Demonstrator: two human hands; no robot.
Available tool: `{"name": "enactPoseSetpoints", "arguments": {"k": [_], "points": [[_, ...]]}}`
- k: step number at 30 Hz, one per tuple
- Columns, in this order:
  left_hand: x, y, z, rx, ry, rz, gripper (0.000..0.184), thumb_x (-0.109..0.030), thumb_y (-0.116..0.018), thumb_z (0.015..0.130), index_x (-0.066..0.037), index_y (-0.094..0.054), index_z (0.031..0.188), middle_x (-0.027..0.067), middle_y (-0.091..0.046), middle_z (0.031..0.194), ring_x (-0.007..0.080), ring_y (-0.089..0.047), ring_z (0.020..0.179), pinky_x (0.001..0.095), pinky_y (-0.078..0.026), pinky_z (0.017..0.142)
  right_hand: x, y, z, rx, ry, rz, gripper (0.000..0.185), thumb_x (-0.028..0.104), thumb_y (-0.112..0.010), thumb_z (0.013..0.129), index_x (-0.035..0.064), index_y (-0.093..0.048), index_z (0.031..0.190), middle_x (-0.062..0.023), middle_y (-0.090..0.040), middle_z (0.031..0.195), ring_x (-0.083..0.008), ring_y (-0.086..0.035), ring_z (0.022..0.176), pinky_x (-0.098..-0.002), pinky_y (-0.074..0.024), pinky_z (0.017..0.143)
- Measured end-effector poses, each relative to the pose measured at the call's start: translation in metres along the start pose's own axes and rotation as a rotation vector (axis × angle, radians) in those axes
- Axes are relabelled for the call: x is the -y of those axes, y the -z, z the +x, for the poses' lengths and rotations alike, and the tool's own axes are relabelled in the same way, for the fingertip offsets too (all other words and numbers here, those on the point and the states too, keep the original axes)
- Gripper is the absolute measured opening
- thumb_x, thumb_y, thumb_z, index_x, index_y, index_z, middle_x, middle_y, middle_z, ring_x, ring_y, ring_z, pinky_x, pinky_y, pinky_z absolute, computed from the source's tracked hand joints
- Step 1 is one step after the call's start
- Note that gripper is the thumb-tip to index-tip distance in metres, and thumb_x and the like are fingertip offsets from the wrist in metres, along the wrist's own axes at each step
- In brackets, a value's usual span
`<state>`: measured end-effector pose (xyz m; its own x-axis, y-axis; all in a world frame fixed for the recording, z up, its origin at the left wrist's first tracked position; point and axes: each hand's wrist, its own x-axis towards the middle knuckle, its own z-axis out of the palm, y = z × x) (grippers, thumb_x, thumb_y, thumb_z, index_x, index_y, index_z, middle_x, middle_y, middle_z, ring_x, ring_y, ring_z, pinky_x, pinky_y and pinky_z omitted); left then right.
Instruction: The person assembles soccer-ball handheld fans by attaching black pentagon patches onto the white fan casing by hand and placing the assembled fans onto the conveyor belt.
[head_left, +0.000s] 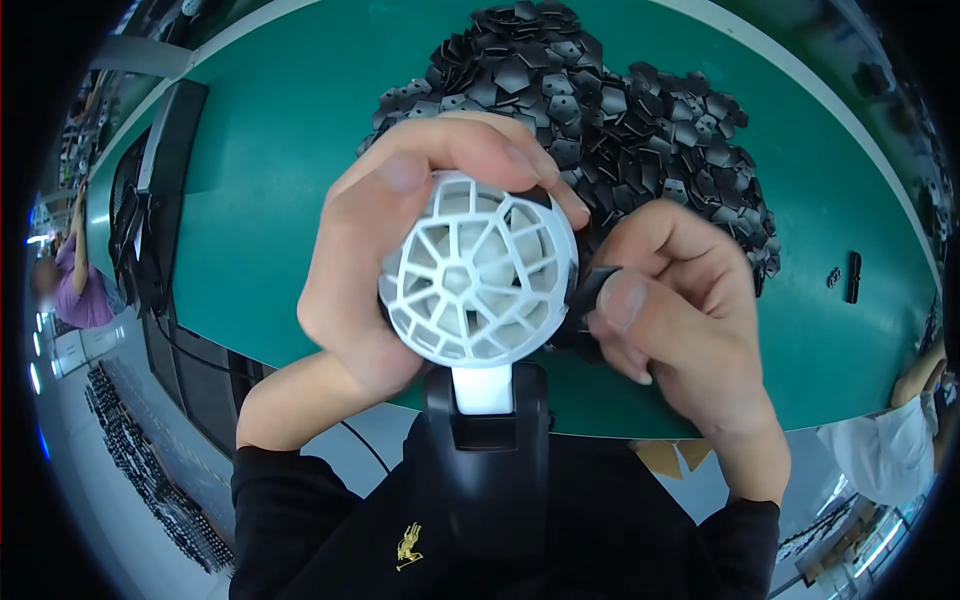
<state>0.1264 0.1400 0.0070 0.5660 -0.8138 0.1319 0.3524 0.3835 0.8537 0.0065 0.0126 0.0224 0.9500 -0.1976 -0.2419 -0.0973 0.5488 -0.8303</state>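
Observation:
My left hand [375, 220] is wrapped round a white lattice ball [480, 280], its fingers over the top and its palm at the left side. The ball has an open web of ribs with rounded white shapes inside and dark patches along its rim. Just right of the ball, my right hand [680, 300] pinches a small black piece [592, 293] between thumb and fingers, at the ball's right edge. Whether the piece touches the ball cannot be made out. Below the ball is a black stand [485, 450] with a white part at its top.
A large heap of black angular plates [620, 130] covers the back middle and right of the green table [280, 120]. Two small black items [853, 277] lie at the far right. A black case [170, 170] stands at the left edge. Other people [85, 270] are at both sides.

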Motion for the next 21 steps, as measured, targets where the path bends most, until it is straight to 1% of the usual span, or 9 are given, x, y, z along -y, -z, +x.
{"name": "enactPoseSetpoints", "arguments": {"k": [2, 4, 6, 7, 10, 13, 15, 18, 21], "points": [[0.0, 0.0, 0.0, 0.005, -0.034, 0.031, 0.029, -0.028, -0.031, 0.088, -0.005, -0.05, 0.088, 0.0126, -0.047, 0.094, 0.0335, -0.051, 0.084, 0.0381, -0.045, 0.071, 0.0, -0.002, -0.001, 0.046, -0.202, 0.084, 0.014, 0.013, -0.059, 0.08, 0.0041, -0.048, 0.081, -0.007, -0.054, 0.067, -0.0043, -0.038, 0.043, -0.0178, -0.0288, 0.038], [0.0, 0.0, -0.002, 0.017, -0.093, 0.09, 0.029, -0.027, -0.03, 0.088, -0.006, -0.05, 0.089, 0.0127, -0.046, 0.096, 0.0347, -0.051, 0.086, 0.0391, -0.046, 0.069, -0.003, -0.002, -0.001, 0.05, -0.229, 0.094, 0.016, 0.015, -0.059, 0.081, 0.0044, -0.048, 0.081, -0.006, -0.052, 0.065, -0.0041, -0.036, 0.043, -0.0179, -0.0274, 0.038], [0.001, 0.002, -0.002, 0.023, -0.094, 0.102, 0.03, -0.028, -0.03, 0.088, -0.006, -0.05, 0.089, 0.0127, -0.046, 0.097, 0.0347, -0.051, 0.085, 0.0393, -0.047, 0.068, -0.008, 0.0, -0.001, 0.048, -0.278, 0.116, 0.019, 0.02, -0.059, 0.083, 0.0051, -0.047, 0.081, -0.0039, -0.049, 0.061, -0.0037, -0.034, 0.043, -0.018, -0.0245, 0.036], [0.001, 0.002, -0.002, 0.032, -0.093, 0.112, 0.031, -0.029, -0.03, 0.089, -0.006, -0.05, 0.089, 0.0127, -0.046, 0.098, 0.0348, -0.051, 0.085, 0.0395, -0.047, 0.067, -0.009, 0.0, -0.001, 0.049, -0.277, 0.116, 0.019, 0.02, -0.059, 0.083, 0.0051, -0.047, 0.081, -0.0039, -0.049, 0.061, -0.0037, -0.034, 0.043, -0.018, -0.0245, 0.036], [0.0, 0.001, -0.001, 0.043, -0.096, 0.131, 0.031, -0.03, -0.03, 0.089, -0.006, -0.05, 0.089, 0.0126, -0.045, 0.098, 0.0346, -0.051, 0.085, 0.0393, -0.048, 0.064, -0.012, 0.002, -0.002, 0.13, -0.384, 0.34, 0.02, 0.022, -0.06, 0.085, 0.0045, -0.054, 0.078, 0.0035, -0.047, 0.057, -0.0014, -0.032, 0.043, -0.0179, -0.0205, 0.037], [-0.001, -0.001, -0.002, 0.039, -0.104, 0.148, 0.032, -0.032, -0.031, 0.09, -0.006, -0.049, 0.088, 0.0123, -0.045, 0.098, 0.034, -0.051, 0.084, 0.0387, -0.048, 0.062, -0.011, 0.003, 0.0, 0.134, -0.425, 0.299, 0.023, 0.025, -0.061, 0.084, 0.0049, -0.053, 0.075, 0.0034, -0.045, 0.055, -0.002, -0.033, 0.041, -0.0181, -0.0215, 0.037], [-0.004, 0.0, -0.001, 0.106, -0.156, 0.219, 0.033, -0.035, -0.032, 0.09, -0.006, -0.048, 0.086, 0.0122, -0.045, 0.096, 0.033, -0.051, 0.083, 0.0382, -0.048, 0.063, -0.009, 0.004, 0.001, 0.14, -0.446, 0.274, 0.025, 0.026, -0.061, 0.083, 0.0051, -0.053, 0.073, 0.0033, -0.045, 0.054, -0.0023, -0.034, 0.041, -0.0182, -0.022, 0.036], [-0.007, -0.003, -0.003, 0.154, -0.2, 0.272, 0.034, -0.036, -0.034, 0.089, -0.006, -0.048, 0.084, 0.0121, -0.045, 0.095, 0.0322, -0.051, 0.083, 0.0378, -0.048, 0.063, -0.004, 0.004, 0.001, 0.235, -0.403, 0.173, 0.027, 0.028, -0.061, 0.083, 0.0059, -0.052, 0.07, 0.0035, -0.043, 0.052, -0.0028, -0.037, 0.041, -0.0183, -0.0243, 0.036], [-0.009, -0.007, -0.008, 0.153, -0.232, 0.305, 0.034, -0.037, -0.036, 0.089, -0.006, -0.046, 0.083, 0.012, -0.045, 0.093, 0.0314, -0.051, 0.082, 0.0378, -0.048, 0.064, -0.005, 0.003, -0.001, 0.2, -0.373, 0.168, 0.028, 0.027, -0.061, 0.083, 0.0055, -0.052, 0.069, 0.0031, -0.044, 0.051, -0.0033, -0.039, 0.041, -0.0183, -0.0265, 0.037]]}}
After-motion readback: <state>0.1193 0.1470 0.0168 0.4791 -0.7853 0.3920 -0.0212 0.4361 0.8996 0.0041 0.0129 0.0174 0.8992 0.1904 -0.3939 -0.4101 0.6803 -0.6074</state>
